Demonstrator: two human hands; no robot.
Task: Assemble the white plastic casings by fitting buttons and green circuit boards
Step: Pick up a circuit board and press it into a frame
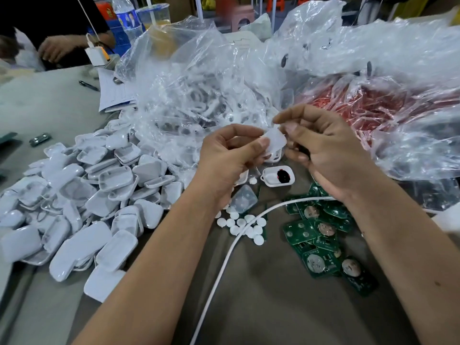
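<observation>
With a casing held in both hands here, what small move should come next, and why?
Probably the right hand should let go and pick a button from the loose pile on the table below. Both hands pinch one white casing above the table, and no button or board shows in it yet. The left hand could keep the casing steady meanwhile.

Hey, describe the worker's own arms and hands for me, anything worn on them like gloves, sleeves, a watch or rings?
Both forearms are bare up to the bottom of the picture, with no sleeves showing. The left hand and the right hand wear no gloves, and no watch, bracelet or ring shows. The fingernails are short and plain. A small dark mark sits on the right forearm.
</observation>
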